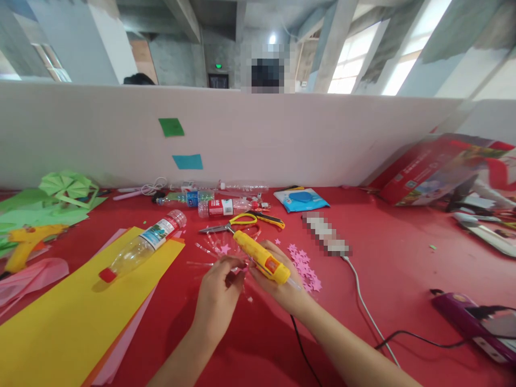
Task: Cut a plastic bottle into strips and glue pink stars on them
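Note:
My right hand (280, 279) is wrapped around a yellow glue gun (262, 257), its nozzle aimed up and left and a clear glue stick (294, 284) coming out of its back end. Close beside it, my left hand (221, 285) has thumb and fingers drawn together; a small pink bit shows near the fingertips, but what they grip is mostly hidden. Clear plastic strips (205, 246) fan out around and behind both hands, with a pink star (224, 249) among them. More pink stars (304, 267) lie heaped to the right of my right hand.
Scissors (220, 228) and a yellow cutter knife (271, 219) lie ahead. Plastic bottles (226, 207) line the white partition (258, 140). Left are yellow paper (80, 301) with a bottle (141, 247) and another glue gun (24, 242). Right are wipes (302, 199), cables and a purple power strip (470, 325).

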Demonstrator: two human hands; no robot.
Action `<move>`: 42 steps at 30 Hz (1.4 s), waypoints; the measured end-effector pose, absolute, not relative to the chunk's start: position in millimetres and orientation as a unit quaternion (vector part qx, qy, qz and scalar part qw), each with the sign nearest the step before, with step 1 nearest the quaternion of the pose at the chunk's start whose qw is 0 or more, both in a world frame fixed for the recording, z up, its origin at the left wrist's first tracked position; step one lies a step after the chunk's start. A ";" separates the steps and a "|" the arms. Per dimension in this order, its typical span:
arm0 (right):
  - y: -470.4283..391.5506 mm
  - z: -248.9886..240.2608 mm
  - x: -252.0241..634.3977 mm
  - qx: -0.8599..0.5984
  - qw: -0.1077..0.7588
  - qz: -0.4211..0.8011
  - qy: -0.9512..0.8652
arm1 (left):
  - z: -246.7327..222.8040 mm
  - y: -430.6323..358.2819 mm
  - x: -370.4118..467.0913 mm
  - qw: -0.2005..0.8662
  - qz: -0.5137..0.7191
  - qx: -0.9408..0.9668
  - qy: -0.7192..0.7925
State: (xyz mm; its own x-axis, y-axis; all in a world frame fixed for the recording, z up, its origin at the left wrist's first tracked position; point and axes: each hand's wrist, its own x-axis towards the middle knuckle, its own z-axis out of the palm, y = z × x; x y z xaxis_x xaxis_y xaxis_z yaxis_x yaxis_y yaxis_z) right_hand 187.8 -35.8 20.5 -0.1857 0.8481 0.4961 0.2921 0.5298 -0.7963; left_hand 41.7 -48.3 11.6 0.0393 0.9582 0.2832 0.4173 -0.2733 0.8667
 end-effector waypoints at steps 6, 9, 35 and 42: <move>-35.4 17.6 188.0 -0.385 0.505 0.232 -0.737 | 8.0 -47.9 44.3 0.374 0.467 0.594 0.538; -36.0 18.8 188.6 -0.383 0.508 0.218 -0.740 | 7.0 -48.7 43.2 0.407 0.469 0.575 0.532; -35.9 10.7 186.6 -0.399 0.504 0.217 -0.734 | 16.2 -54.8 44.5 0.456 0.489 0.544 0.507; -37.4 9.9 184.6 -0.394 0.507 0.208 -0.738 | 16.3 -55.1 43.1 0.457 0.485 0.540 0.514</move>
State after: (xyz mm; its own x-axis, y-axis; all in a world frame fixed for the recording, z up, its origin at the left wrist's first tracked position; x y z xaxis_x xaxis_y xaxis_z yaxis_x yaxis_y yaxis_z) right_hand 184.6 -37.4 9.9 -0.1764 0.7920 0.5845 0.3708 0.6035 -0.7059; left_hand 43.1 -55.1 16.3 0.0012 0.9985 0.0540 0.1119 -0.0538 0.9923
